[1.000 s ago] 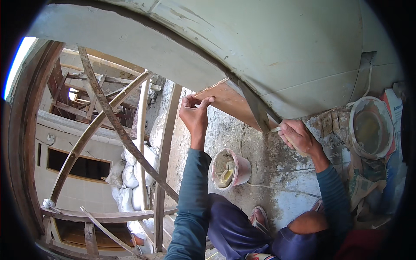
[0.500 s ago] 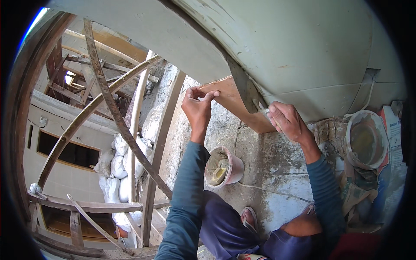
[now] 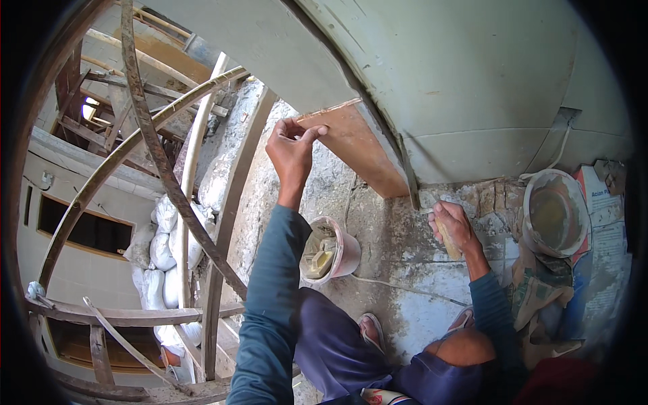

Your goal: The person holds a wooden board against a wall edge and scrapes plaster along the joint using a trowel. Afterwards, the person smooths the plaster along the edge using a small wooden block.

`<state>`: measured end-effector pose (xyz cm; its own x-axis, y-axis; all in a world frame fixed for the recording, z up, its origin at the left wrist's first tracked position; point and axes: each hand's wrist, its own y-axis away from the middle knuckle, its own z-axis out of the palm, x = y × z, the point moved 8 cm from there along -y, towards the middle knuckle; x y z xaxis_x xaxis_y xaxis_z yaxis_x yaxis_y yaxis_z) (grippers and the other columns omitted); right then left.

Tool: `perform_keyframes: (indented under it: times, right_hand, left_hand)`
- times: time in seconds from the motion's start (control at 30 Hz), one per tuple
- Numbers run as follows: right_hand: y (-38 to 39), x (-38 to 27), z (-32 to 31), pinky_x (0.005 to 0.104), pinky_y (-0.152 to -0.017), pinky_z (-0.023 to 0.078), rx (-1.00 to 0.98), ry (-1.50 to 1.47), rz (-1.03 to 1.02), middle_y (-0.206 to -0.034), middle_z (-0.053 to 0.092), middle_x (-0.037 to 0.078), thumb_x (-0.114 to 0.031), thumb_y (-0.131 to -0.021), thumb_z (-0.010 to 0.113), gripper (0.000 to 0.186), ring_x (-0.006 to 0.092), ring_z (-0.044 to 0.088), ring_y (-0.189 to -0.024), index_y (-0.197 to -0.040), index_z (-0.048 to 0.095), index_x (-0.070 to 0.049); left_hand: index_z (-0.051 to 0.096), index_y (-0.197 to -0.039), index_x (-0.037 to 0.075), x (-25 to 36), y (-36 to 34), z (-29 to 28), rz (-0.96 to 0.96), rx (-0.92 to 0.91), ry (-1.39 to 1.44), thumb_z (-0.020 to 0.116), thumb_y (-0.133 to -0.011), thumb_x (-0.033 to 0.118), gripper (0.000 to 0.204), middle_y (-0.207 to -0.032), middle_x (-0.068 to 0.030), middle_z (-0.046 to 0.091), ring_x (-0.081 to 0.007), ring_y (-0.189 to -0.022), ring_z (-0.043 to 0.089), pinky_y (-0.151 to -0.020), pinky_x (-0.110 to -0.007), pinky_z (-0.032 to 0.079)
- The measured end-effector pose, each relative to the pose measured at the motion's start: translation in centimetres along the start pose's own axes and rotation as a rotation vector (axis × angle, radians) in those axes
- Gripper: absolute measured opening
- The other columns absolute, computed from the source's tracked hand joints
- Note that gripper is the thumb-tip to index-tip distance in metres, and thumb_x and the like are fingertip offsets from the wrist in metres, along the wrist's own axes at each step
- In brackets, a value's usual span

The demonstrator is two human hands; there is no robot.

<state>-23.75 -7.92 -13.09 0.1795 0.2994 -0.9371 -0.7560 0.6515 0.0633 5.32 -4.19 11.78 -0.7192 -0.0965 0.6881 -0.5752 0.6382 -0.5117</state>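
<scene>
My left hand pinches the near left edge of an orange-brown board, thumb on the face toward me and fingers partly hidden. The board adjoins a grey-coated panel, and a grey strip runs along its right edge. To the right of the board's lower end, apart from it, my right hand is closed round a scraper-like tool with a tan handle. Its thin front end shows only slightly past my fingers. A pinkish-white bucket holding grey paste and a yellowish block stands below, between my forearms.
A large grey-green panel fills the upper right. At right stand a paste-smeared bucket and crumpled paper sacks. Wooden poles cross on the left, near stacked white sacks. A cord lies on the floor.
My right hand has drawn down and away from the board's lower right edge with the tool. My left hand still pinches the board; the whole view has shifted slightly.
</scene>
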Motion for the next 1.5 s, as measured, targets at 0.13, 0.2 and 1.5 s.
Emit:
perform_keyframes:
  times: [0.13,0.2,1.5]
  right_hand:
    - [1.8,0.2,-0.9,0.0256,-0.045,0.039,0.068,-0.011,0.014,-0.065,0.052,0.003,-0.047,-0.101,0.049,0.047,0.0101,0.047,-0.049,-0.087,0.054,-0.003]
    - [1.8,-0.3,-0.8,0.0256,-0.045,0.039,0.079,0.029,0.020,-0.066,0.052,0.003,-0.047,-0.101,0.049,0.047,0.0100,0.047,-0.049,-0.087,0.054,-0.003]
    - [19.3,-13.4,-6.2,0.0290,-0.058,0.043,0.613,0.932,0.253,-0.075,0.055,0.004,-0.019,-0.088,0.070,0.025,0.0124,0.050,-0.063,-0.098,0.059,0.001]
  left_hand:
    - [0.063,-0.082,-0.002,-0.8,-0.6,-0.2,0.065,-0.014,0.171,0.085,-0.073,0.012,0.027,-0.072,-0.0042,0.067,-0.0084,-0.066,0.060,-0.062,-0.024,0.050]
    - [0.065,-0.089,-0.003,-1.1,-0.6,-0.3,0.046,-0.036,0.170,0.084,-0.075,0.009,0.026,-0.080,-0.0065,0.070,-0.0100,-0.073,0.064,-0.069,-0.025,0.053]
    - [0.064,-0.115,-0.003,-4.9,2.5,-5.8,0.052,-0.098,0.131,0.088,-0.074,0.019,0.053,-0.092,-0.0104,0.070,-0.0154,-0.085,0.067,-0.080,-0.029,0.055]
